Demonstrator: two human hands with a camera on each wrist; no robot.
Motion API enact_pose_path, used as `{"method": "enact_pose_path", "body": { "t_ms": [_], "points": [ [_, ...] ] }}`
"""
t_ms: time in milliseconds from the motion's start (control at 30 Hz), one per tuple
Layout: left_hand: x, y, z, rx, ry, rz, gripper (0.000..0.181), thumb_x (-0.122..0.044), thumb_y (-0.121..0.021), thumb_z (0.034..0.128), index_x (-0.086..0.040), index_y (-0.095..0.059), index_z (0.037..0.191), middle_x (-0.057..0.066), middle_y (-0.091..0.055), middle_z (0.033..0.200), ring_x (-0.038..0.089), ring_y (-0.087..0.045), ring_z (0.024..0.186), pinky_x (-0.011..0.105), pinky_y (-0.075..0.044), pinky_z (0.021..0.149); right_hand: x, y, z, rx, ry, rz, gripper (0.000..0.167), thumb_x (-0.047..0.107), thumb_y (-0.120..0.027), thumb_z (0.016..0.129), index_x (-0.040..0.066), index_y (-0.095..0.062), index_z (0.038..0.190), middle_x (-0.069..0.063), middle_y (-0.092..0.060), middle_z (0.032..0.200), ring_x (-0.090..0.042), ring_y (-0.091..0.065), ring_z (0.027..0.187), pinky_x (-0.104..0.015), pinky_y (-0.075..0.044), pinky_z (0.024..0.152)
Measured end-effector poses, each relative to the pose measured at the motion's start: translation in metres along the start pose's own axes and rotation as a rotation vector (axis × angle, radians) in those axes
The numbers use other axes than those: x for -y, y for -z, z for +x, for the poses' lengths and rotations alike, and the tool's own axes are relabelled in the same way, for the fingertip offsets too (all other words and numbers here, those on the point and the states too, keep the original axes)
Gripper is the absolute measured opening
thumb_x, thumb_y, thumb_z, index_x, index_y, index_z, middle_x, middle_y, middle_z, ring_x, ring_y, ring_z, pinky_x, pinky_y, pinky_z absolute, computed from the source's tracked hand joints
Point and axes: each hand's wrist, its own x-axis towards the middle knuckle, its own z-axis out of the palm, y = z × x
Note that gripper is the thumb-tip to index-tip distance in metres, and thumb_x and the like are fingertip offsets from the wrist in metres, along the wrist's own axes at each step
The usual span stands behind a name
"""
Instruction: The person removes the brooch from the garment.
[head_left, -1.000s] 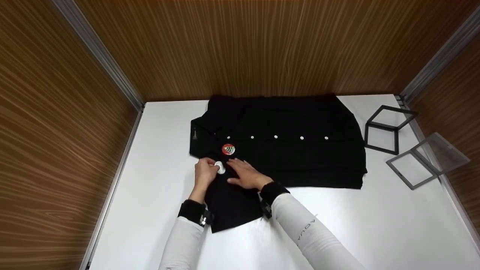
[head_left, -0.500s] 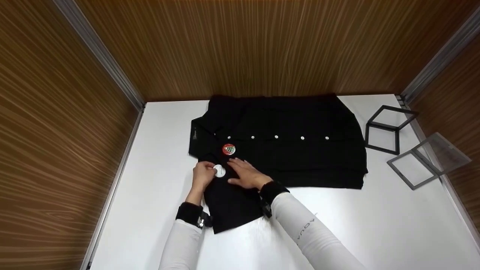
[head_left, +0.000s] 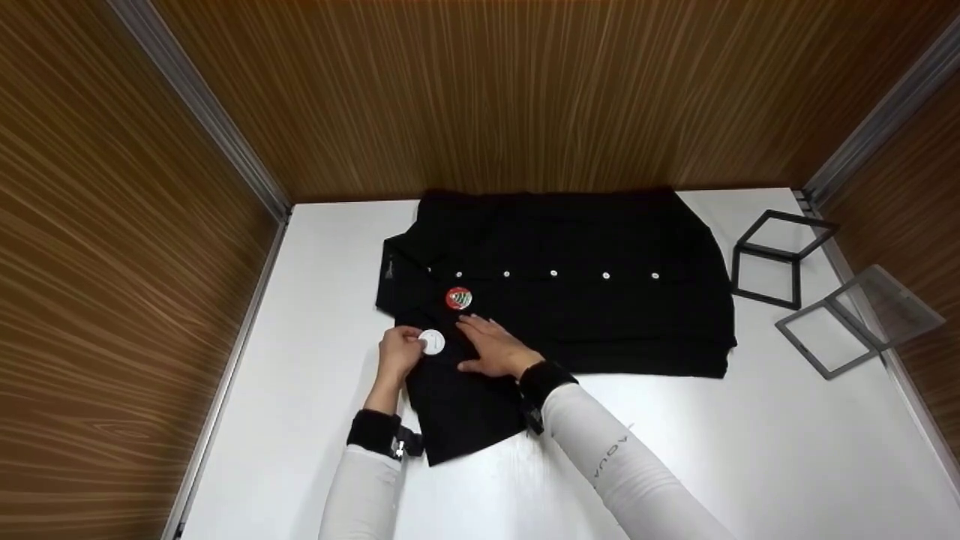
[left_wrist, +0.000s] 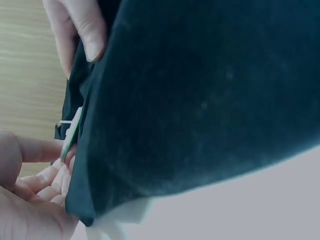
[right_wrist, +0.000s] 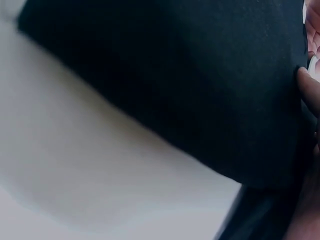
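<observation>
A black shirt [head_left: 570,322] lies spread out, collar to the left, with white buttons down its front. My left hand [head_left: 400,351] pinches a round white badge [head_left: 432,342] at its left edge, over the shirt near the shoulder. In the left wrist view the badge [left_wrist: 73,133] is seen edge-on between thumb and fingers, close to the cloth. My right hand [head_left: 493,348] rests on the shirt with fingers extended, just right of the white badge. Above the hands, a red round badge [head_left: 458,298] with a tree picture sits on the shirt front.
At the right of the white table [head_left: 322,255] a black hinged frame [head_left: 766,277] stands unfolded. Beside it is a grey hinged frame [head_left: 844,326] with a clear panel, near the right wall. Wood-patterned walls [head_left: 480,97] enclose the back and sides.
My left hand has shifted slightly left and down with the white badge, whose white face now shows as a fuller circle. The right hand has stayed almost still on the shirt.
</observation>
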Motion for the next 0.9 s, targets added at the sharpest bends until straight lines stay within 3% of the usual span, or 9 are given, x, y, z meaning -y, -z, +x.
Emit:
{"method": "enact_pose_path", "body": {
  "t_ms": [267, 667, 900],
  "points": [
    [0.0034, 0.0051, 0.0004, 0.041, 0.047, -0.103, 0.017, 0.003, -0.066, 0.0811, 0.008, -0.068, 0.097, 0.009, -0.066, 0.078, 0.014, -0.059, 0.064, 0.022, -0.048, 0.06, 0.0008, 0.0031, 0.0002, 0.009, -0.013, -0.026, 0.082, 0.041, -0.071, 0.089, 0.006, -0.033, 0.152, -0.009, -0.025, 0.16, -0.026, -0.017, 0.147, -0.04, -0.013, 0.118],
    [0.0041, 0.0087, 0.0062, 0.077, 0.092, -0.238, 0.018, 0.008, -0.062, 0.0847, 0.012, -0.065, 0.102, 0.012, -0.064, 0.081, 0.013, -0.06, 0.065, 0.022, -0.053, 0.061, 0.0009, 0.0024, 0.0038, -0.001, -0.009, -0.038, 0.082, 0.041, -0.072, 0.088, 0.004, -0.034, 0.151, -0.01, -0.026, 0.159, -0.027, -0.018, 0.147, -0.041, -0.014, 0.118],
    [0.0036, 0.0101, 0.0058, 0.098, 0.077, -0.287, 0.019, 0.009, -0.062, 0.0852, 0.014, -0.063, 0.104, 0.01, -0.062, 0.079, 0.013, -0.059, 0.066, 0.023, -0.054, 0.063, 0.0007, 0.0009, 0.0049, -0.015, -0.005, -0.052, 0.081, 0.042, -0.071, 0.089, 0.004, -0.035, 0.151, -0.01, -0.028, 0.158, -0.027, -0.02, 0.146, -0.041, -0.016, 0.118]
  ]
}}
